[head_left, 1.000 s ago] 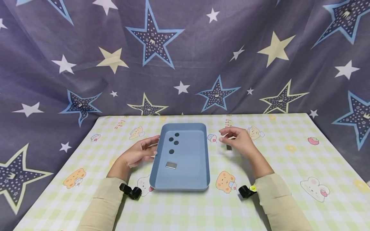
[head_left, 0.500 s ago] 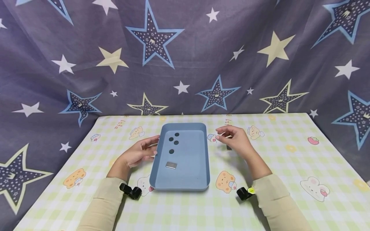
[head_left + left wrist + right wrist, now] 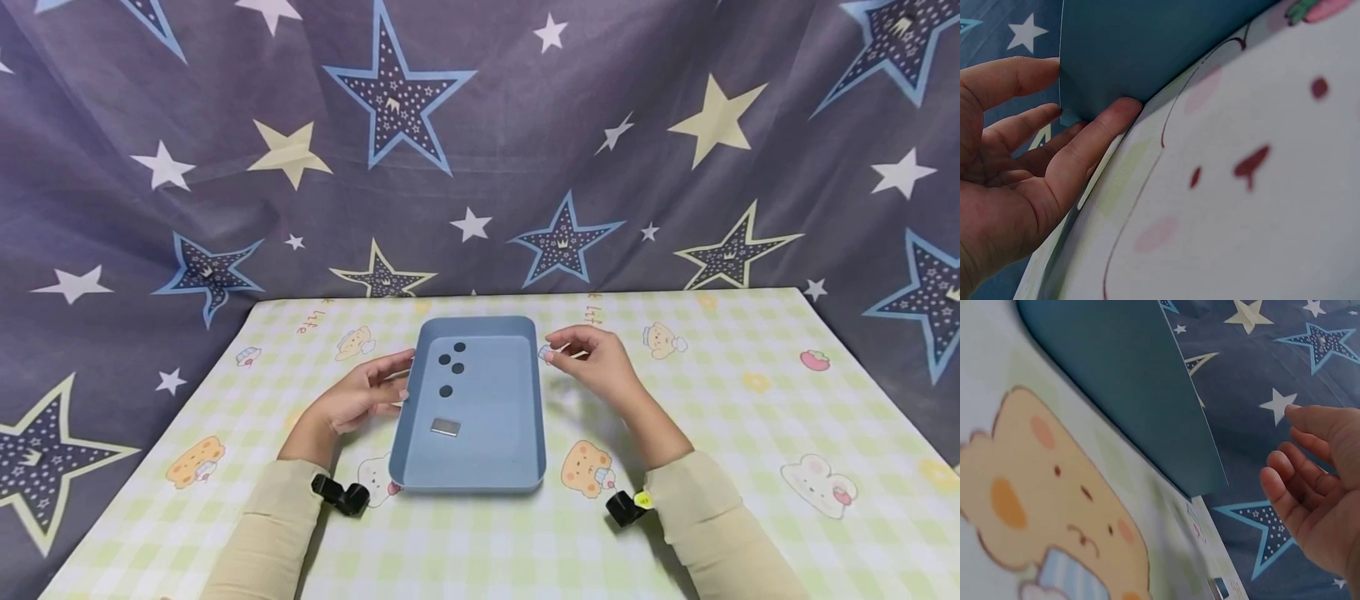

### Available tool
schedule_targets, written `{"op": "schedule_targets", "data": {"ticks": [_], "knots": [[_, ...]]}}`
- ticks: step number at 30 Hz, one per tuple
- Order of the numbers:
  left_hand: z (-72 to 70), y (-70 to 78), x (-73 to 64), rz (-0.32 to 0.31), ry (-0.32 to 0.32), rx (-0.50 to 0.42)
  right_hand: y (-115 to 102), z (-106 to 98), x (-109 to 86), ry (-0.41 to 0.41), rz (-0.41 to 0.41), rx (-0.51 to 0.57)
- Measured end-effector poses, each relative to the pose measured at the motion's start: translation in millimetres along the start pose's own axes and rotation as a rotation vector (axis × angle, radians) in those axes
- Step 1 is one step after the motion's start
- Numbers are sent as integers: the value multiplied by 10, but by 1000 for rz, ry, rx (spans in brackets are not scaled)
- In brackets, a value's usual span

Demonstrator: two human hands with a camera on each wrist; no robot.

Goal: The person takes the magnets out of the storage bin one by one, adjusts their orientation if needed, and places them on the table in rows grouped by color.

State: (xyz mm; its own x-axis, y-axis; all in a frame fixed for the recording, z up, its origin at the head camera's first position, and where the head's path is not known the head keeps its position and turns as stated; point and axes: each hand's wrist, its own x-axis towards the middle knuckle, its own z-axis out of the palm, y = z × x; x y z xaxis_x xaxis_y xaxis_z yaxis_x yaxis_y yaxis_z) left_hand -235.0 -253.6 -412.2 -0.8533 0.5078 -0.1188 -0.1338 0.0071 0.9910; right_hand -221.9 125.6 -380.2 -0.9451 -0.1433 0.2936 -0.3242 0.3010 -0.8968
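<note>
"On the table [image 3: 480,542], head view: where's the tray [image 3: 495,408]?"
"Between left hand [image 3: 367,393] and right hand [image 3: 596,358], bearing four dark discs [image 3: 446,391] and a silver block [image 3: 445,427]."
"Left wrist?"
"Fingers apart, touching the tray's outer wall; steadying it, I'd judge."
"Right wrist?"
"Fingers loosely bent, apart, nothing visibly held; a second block [image 3: 1218,587] sits on the table. The next move seems to call for clearing the rim."
</note>
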Motion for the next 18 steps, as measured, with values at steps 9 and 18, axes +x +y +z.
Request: {"op": "schedule_targets", "data": {"ticks": [9, 18], "knots": [[2, 9, 0, 0, 6, 3, -109, 125, 38, -41, -31, -28], [1, 10, 2, 0, 5, -5, -217, 188, 143, -135, -20, -13]]}}
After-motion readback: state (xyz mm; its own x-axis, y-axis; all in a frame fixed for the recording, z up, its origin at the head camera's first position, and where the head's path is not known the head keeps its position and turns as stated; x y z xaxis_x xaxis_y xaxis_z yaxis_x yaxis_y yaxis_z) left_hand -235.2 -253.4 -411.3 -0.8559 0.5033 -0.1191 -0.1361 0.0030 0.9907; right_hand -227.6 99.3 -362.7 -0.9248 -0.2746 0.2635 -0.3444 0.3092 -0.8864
